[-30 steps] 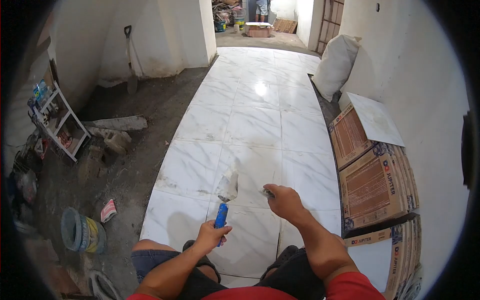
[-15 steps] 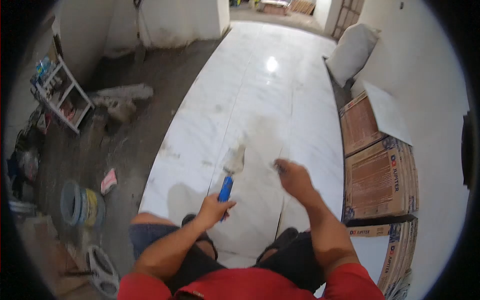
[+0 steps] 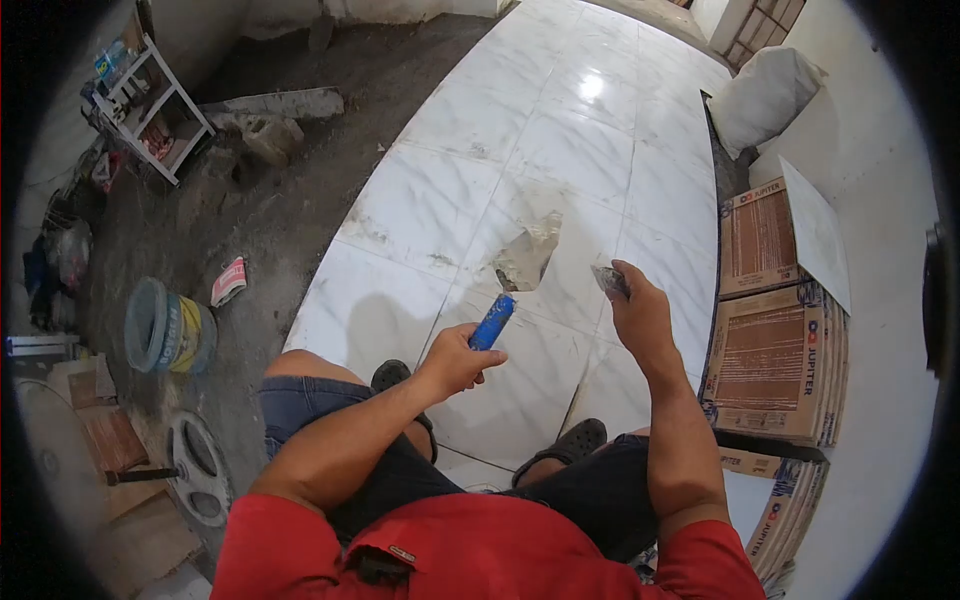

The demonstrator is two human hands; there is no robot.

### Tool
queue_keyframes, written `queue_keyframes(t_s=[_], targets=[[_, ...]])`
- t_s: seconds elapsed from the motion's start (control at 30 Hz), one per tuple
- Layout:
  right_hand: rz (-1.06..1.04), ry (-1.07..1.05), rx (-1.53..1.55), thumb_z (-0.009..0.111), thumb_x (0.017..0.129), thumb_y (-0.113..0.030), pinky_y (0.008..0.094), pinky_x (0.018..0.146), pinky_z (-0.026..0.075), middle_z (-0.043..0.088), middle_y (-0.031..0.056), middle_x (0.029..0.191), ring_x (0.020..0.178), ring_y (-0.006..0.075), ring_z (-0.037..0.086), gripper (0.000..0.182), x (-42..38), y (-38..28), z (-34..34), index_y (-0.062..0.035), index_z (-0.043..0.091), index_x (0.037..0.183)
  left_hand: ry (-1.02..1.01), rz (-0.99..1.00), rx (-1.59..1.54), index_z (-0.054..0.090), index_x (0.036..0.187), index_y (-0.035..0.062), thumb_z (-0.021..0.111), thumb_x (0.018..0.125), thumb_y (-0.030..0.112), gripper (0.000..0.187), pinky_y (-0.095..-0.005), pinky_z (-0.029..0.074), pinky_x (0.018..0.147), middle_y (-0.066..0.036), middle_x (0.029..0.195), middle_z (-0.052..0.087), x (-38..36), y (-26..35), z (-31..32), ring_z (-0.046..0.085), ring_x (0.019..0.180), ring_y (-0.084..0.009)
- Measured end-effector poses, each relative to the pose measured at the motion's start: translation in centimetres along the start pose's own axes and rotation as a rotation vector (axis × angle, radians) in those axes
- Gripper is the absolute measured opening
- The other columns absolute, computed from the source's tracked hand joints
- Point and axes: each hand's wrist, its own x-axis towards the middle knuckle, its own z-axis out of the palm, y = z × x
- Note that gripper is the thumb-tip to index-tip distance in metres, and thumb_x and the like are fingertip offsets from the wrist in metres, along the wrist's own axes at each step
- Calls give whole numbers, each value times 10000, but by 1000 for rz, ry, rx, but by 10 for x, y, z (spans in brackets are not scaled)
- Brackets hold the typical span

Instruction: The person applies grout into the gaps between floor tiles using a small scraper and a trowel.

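Gripping the blue handle of a trowel [image 3: 508,290], the left hand [image 3: 452,360] closes its fingers fully around it; the mortar-smeared blade points away from the person and hangs above the white tiled floor [image 3: 560,150]. The right hand [image 3: 640,315] pinches a small grey scraper [image 3: 608,279] between narrowed fingertips, just beside the blade, apart from it. Both tools sit over the near end of the floor. Boxed tiles [image 3: 775,360] stand along the floor's right edge; a bucket [image 3: 165,327] lies off its left edge.
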Motion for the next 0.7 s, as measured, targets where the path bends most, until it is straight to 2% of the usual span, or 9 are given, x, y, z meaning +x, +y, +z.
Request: queue_keyframes(t_s=[0.1,0.17,0.27,0.3,0.43,0.5,0.6,0.7], targets=[[32,31,30,643,824,0,415,801,535,674,226,1023,942,395,654,366,3,2,1,-24,595,1185,-10,37,53,618,942,-2,765,769,198,303,-272,453,451,-18,625,557,-1,0,-2,555,489,-109],[113,31,22,656,832,3,356,827,529,682,216,1056,958,315,686,353,6,-4,-1,-14,614,1182,-14,77,65,622,949,-7,767,762,191,309,-277,451,454,-24,622,561,0,-2,-1,551,487,-112],[57,76,-18,664,828,2,358,815,530,688,208,1031,940,311,688,336,13,6,7,-12,624,1162,18,106,118,626,959,-16,775,748,178,323,-287,448,455,-34,616,565,-4,1,-4,543,482,-117],[54,72,26,663,830,-26,384,801,539,682,220,1011,935,348,683,302,16,-4,4,-13,634,1130,16,107,153,626,962,-19,781,740,172,331,-292,447,454,-38,613,565,-6,3,-4,539,478,-118],[15,103,44,657,821,-30,371,814,528,682,212,1019,954,348,674,295,38,-31,1,-8,639,1115,84,70,66,631,949,-12,796,735,155,317,-274,428,432,-26,608,555,-9,15,-3,524,460,-107],[-109,231,100,645,827,-48,378,828,517,678,212,1032,978,351,660,290,51,-49,1,-11,640,1115,130,43,69,639,957,-2,802,738,155,315,-251,416,421,-14,611,552,-18,33,-11,514,458,-95],[-52,269,213,629,833,-57,386,844,508,672,213,1047,996,353,649,291,58,-71,8,-15,641,1120,239,50,93,658,1036,18,816,747,177,366,-220,389,401,12,613,555,-27,30,-36,501,453,-66],[-15,193,258,627,833,-65,390,853,506,673,210,1053,993,355,650,296,67,-73,23,-18,642,1125,380,20,114,654,988,26,813,750,179,325,-224,386,406,12,609,550,-57,48,-46,502,454,-69]])
